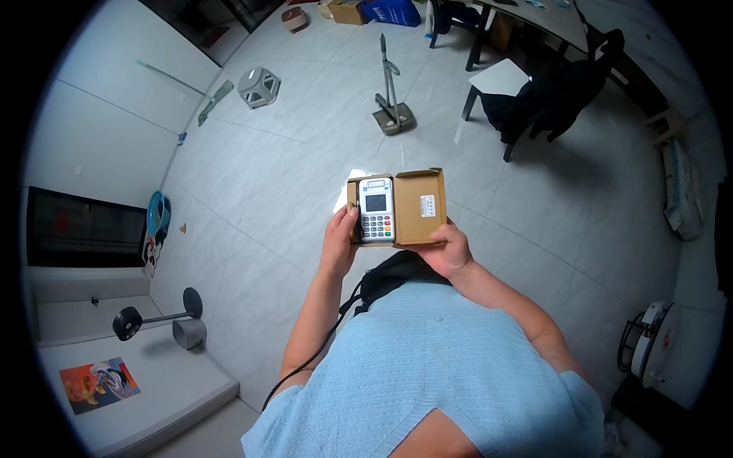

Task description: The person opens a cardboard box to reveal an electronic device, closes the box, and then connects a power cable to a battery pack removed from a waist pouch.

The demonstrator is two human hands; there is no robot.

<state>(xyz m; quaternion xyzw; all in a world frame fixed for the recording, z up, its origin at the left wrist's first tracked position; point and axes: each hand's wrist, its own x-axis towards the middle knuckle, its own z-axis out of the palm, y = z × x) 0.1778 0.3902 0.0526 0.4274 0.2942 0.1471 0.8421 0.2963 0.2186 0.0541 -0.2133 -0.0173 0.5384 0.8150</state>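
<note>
Left hand (339, 232) grips an open cardboard box (353, 190), right hand (450, 249) its lid (412, 210). The card terminal (376, 203) inside looks light, rigid; best held by its sides.

Brown cardboard box (413, 200), centre frame, and there's a white card terminal (376, 211), dark screen (376, 203), red, orange and green keys (376, 227)! Below, pale blue dotted top (427, 343); far left, a blue basin (156, 214).

A stool (259, 88), a dustpan (396, 120) and a cloth-draped chair (500, 77) suggest a home.
</note>
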